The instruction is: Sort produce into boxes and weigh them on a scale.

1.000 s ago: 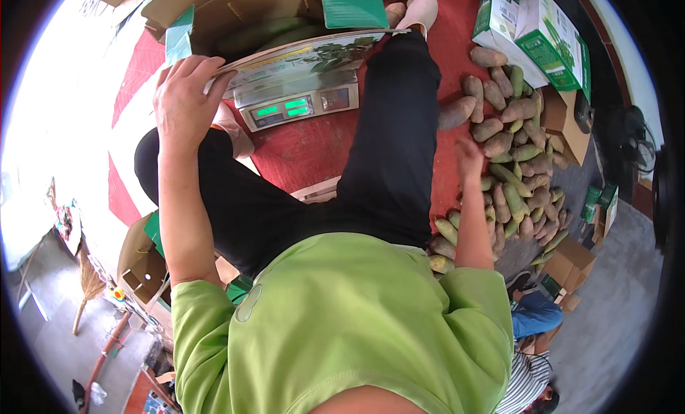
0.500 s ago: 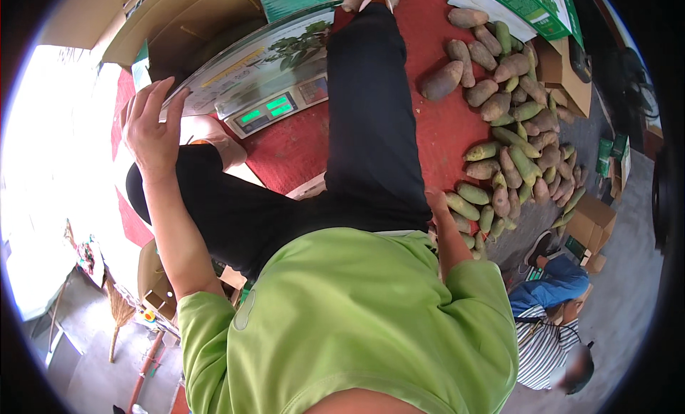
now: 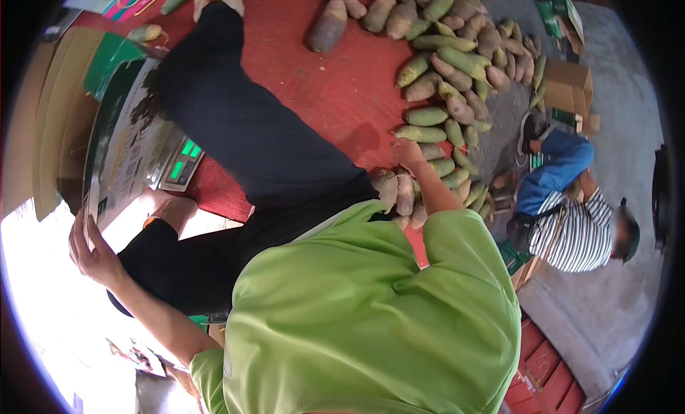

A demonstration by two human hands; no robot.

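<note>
At the left, my left hand (image 3: 94, 256) is at the lower edge of a printed carton (image 3: 118, 146). Its fingers are apart and stretched, with the fingertips at the carton's edge. The carton rests on a digital scale (image 3: 182, 163) with green lit digits. My right hand (image 3: 408, 154) reaches to the near side of a long root heap, its fingers slightly apart beside a pale-tipped green radish (image 3: 421, 134). No root shows in that hand. Closer to my knee lie several brownish, soil-dusted roots (image 3: 385, 188).
More roots, green and reddish brown, spread over the red floor covering (image 3: 300, 79). A dark root (image 3: 328, 25) lies apart from them. At the right, a person in a striped shirt (image 3: 571, 232) sits near an open cardboard box (image 3: 567, 89). My black-trousered leg (image 3: 264, 129) stretches between scale and heap.
My view has swung toward the right. My right hand has moved out from beside my thigh to the root heap. My left hand remains at the carton's edge.
</note>
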